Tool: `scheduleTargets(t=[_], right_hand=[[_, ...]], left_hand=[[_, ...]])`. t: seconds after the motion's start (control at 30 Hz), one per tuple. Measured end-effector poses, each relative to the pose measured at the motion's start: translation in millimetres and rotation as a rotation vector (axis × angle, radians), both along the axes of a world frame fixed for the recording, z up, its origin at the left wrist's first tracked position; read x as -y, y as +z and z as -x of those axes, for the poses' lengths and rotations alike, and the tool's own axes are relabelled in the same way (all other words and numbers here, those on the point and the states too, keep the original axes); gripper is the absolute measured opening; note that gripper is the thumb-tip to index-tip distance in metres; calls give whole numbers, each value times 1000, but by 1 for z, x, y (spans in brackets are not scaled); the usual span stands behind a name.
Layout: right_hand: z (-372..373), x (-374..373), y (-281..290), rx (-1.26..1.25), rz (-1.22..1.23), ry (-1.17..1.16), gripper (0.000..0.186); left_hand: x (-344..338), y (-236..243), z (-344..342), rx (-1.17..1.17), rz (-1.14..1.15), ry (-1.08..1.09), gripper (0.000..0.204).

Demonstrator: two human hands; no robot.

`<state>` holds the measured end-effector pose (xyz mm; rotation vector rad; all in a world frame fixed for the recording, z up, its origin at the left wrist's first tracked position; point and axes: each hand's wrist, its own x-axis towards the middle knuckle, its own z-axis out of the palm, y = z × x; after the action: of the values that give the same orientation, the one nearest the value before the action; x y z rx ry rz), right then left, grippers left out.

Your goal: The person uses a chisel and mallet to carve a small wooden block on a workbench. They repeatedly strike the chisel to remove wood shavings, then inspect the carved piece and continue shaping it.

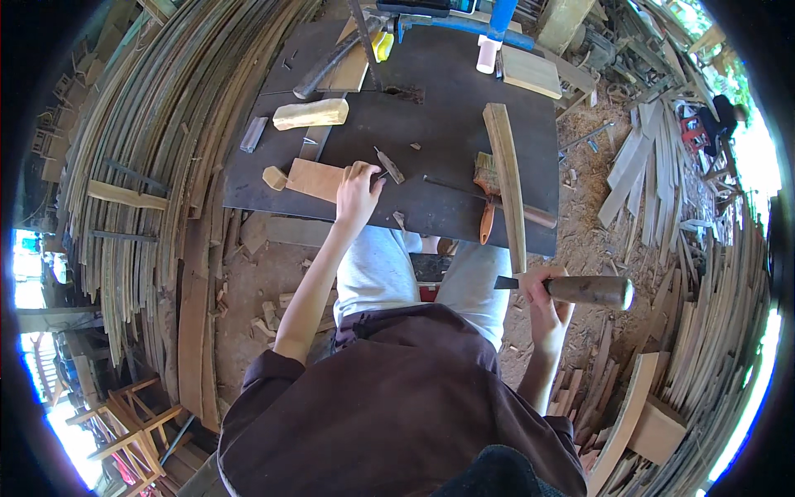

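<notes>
My left hand (pixel 360 190) rests at the dark tabletop (pixel 414 124) with fingers curled beside a plywood piece (pixel 311 177), closed around something small and dark I cannot make out. A short pointed tool (pixel 389 165) lies just past those fingertips. At the table's near right, my right hand (pixel 542 306) grips a chisel with a thick wooden handle (pixel 590 291). A long wooden strip (pixel 505 174) meets that same hand at its lower end; whether the fingers hold it too, I cannot tell. A brush (pixel 485 190) and a thin metal rod (pixel 452 185) lie left of the strip.
Wood blocks (pixel 310 114), a hammer (pixel 327 68) and blue clamps (pixel 501 25) occupy the table's far part. Long plank stacks (pixel 141 149) stand at left, more lumber (pixel 704 315) at right. Chairs (pixel 132 435) sit at lower left. Shavings (pixel 588 215) and offcuts cover the floor.
</notes>
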<state>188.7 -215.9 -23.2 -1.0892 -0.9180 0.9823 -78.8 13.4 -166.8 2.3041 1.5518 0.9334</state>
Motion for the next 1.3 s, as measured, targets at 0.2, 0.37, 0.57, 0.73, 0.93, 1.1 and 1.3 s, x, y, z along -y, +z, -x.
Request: scheduleTargets(t=[0.2,0.37,0.57,0.73,0.93,1.1,1.3], right_hand=[[-1,5,-1,-43,-22,80,9],[5,4,4,17,20,44,10],[-2,9,-2,19,40,46,8],[1,10,0,11,91,33,10],[19,-12,15,181,144,81,13],[45,-33,29,125,67,210,32],[63,-46,23,339,-52,153,42]], left_hand=[[-9,-3,-11,-58,15,36,14],[-16,-7,-8,-101,2,-32,13],[-6,5,-10,123,-61,-130,16],[48,82,-13,400,42,-336,19],[98,118,-20,1255,625,-511,21],[116,143,-36,1416,906,-459,25],[119,129,-42,1326,1000,-435,25]])
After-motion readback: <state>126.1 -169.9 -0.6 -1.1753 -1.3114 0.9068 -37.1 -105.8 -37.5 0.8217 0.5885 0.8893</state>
